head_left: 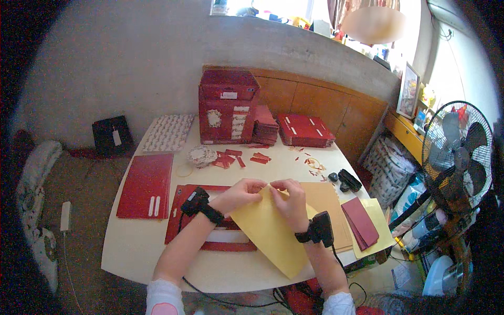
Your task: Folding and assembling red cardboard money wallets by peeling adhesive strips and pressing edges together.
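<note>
Both hands hold a yellow paper sheet [270,231] by its upper edge, above the front middle of the table. My left hand [242,194] pinches it near the top corner. My right hand [290,202] grips the same edge close beside, fingertips almost touching the left ones. Beneath my left forearm lies a flat red cardboard piece [226,245] with a pale strip, partly covered by the wrist and the sheet. Behind my right wrist is a tan sheet or stack [325,202]. To its right, a dark red folded card [361,223] rests on another yellow sheet [386,236].
Red panels [144,184] lie at the left of the white table [136,254]. At the back stand a large red box [227,118] and a red stack [306,130]. Red scraps [260,157], a white roll [201,156] and black objects [349,180] lie between. A fan [457,152] stands right.
</note>
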The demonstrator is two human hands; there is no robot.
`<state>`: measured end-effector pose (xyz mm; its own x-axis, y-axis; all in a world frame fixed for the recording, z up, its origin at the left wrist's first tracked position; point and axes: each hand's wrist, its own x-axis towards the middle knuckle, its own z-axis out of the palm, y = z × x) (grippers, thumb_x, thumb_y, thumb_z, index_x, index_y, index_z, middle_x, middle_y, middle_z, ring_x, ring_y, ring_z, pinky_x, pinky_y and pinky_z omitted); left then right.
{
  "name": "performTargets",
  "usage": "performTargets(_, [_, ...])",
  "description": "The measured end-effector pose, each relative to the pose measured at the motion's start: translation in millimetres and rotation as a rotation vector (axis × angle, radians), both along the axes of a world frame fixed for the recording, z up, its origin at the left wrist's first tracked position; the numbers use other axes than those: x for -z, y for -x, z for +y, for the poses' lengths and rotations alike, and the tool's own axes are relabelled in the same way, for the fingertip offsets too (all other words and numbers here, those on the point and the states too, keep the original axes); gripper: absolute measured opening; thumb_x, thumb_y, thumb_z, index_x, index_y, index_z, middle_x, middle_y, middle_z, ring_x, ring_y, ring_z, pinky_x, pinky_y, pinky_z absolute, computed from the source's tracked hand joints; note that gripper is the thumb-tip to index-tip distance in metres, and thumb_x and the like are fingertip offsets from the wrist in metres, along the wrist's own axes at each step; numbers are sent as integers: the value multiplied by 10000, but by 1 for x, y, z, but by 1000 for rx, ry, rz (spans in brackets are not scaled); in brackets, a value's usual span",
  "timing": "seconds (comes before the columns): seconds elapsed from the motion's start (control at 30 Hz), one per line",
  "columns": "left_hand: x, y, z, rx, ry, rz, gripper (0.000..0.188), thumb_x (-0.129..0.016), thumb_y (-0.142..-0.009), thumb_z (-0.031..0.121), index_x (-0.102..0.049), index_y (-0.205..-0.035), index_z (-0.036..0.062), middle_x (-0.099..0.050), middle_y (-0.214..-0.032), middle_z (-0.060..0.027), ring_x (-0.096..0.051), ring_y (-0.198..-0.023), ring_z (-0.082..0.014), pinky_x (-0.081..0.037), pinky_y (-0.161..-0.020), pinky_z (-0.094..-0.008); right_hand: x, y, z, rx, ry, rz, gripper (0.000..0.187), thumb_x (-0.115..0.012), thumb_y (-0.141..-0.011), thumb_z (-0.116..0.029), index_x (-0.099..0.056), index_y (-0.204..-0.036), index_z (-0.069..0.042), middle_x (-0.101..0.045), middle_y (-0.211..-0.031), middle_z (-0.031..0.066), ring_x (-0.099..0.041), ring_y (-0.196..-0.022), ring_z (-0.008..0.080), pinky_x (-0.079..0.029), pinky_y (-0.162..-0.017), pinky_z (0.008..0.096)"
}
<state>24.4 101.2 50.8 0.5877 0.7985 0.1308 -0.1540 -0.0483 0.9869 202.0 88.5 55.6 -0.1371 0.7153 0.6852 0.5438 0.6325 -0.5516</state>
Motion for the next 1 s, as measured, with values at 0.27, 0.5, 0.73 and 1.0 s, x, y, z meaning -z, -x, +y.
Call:
performTargets(0.27, [-1, -1, -1, -13, -30, 20, 368, -466, -768, -28, -539, -1129, -27, -622, -1014, -69, -600, -889, -106, -478, -781, -246, -1, -1, 2, -3, 2, -31, 75, -664, -737, -104, -649, -794, -58, -620, -773, 93, -576, -770, 259, -445, -706, 360])
performTargets(0.5, [-6, -2, -6, 5, 17, -13, 332, -460, -780, -32, -544, -1101, -47, -623, -1001, -61, -603, -878, -103, -479, -777, -240, 2, 1, -1, 39, -64, -24, 73, -658, -727, -117, -661, -794, -89, -647, -763, 64, -580, -761, 248, -434, -719, 367])
performTargets(0.73, [-7, -5, -8, -11, 82, -52, 319, -459, -794, -30, -543, -1101, -47, -625, -996, -63, -610, -869, -103, -489, -761, -233, 1, -1, -4, 100, -117, -108, 81, -654, -718, -94, -669, -798, -93, -651, -750, 61, -585, -731, 238, -427, -714, 357])
performTargets(1.0, [-6, -4, -7, -7, 68, -68, 368, -463, -784, -35, -519, -1147, -46, -619, -1026, -81, -614, -875, -116, -493, -771, -246, 0, 3, -4, 85, -58, -22, 108, -642, -750, -131, -637, -842, -74, -629, -787, 96, -574, -760, 282, -426, -751, 396])
